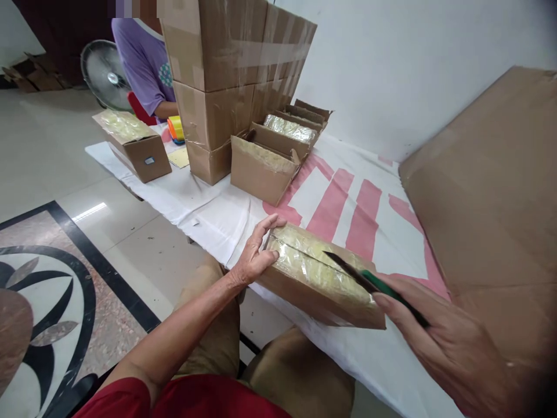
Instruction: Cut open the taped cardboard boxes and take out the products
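Right of frame: big flat cardboard sheet [491,191] lying over the table [339,203]. Top centre: stack of taped cartons [235,75], with open filled boxes [265,165] lined up beside it. Lower centre, at the table's near edge: small carton [317,290], top under clear tape. Left hand [255,258] half-closed over its left end, thumb on top, bracing it against sliding. Right hand [452,348] wrapped round a green-handled blade [369,283], tip on the centre seam; cutting or just resting, can't tell
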Motion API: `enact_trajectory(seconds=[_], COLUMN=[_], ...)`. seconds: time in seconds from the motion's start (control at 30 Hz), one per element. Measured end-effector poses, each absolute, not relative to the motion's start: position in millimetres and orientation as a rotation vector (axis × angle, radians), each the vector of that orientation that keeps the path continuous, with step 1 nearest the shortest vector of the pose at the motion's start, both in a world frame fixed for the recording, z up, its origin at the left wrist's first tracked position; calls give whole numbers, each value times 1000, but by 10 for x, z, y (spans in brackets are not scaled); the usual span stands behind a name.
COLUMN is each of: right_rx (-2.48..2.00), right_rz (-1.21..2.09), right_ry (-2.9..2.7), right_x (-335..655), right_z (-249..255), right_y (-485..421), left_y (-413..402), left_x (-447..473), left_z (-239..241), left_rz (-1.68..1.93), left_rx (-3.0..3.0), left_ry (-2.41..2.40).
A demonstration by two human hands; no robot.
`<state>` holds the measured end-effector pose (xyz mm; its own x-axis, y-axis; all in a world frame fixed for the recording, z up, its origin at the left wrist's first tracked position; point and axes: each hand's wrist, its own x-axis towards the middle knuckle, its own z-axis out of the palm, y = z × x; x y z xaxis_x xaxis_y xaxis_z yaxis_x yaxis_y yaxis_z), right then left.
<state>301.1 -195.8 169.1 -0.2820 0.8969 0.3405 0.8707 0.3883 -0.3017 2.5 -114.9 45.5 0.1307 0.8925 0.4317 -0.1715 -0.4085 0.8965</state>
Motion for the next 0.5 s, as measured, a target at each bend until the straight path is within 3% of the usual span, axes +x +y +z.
enact_trajectory(seconds=[0.13, 0.5], right_rx=[-1307, -1174], right_rz=[60, -299], right_ry=[-2421, -2709], right_x=[2457, 2116], right_z=[1819, 1767], right_y=[-1583, -1338], left_y=[-1148, -1145], left_x=[24, 54], left_z=[434, 364], left_rz=[1471, 1548], left_rx=[1490, 1543], left_ry=[737, 729])
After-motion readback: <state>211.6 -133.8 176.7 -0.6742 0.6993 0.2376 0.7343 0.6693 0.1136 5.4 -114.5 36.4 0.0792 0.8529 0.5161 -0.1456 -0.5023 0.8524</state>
